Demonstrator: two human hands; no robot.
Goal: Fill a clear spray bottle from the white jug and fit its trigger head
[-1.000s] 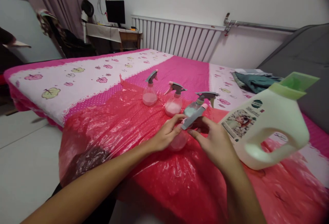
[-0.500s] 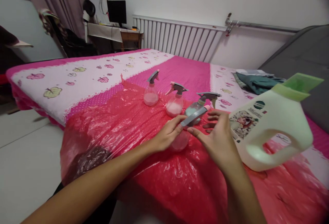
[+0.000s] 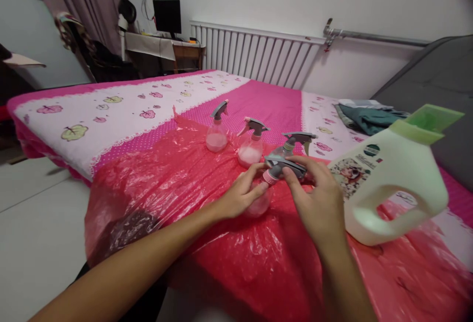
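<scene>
The nearest spray bottle is clear with a pink collar and a grey trigger head. Around its neck, just under the collar, my left hand is closed. My right hand pinches the grey trigger head, which points to the right. Behind it stands a spray bottle with greenish content, partly hidden by the held one. Two more spray bottles with milky pink content, a middle one and a left one, stand upright on the red plastic sheet.
A large pale green jug with a green cap stands tilted-looking close to the right of my right hand. The sheet lies over a pink and white bedspread. Folded clothes lie at the back right, by a grey headboard.
The grey trigger head has turned on the held bottle, now pointing right. My right hand has closed from loose fingers onto it. The left hand stays at the neck.
</scene>
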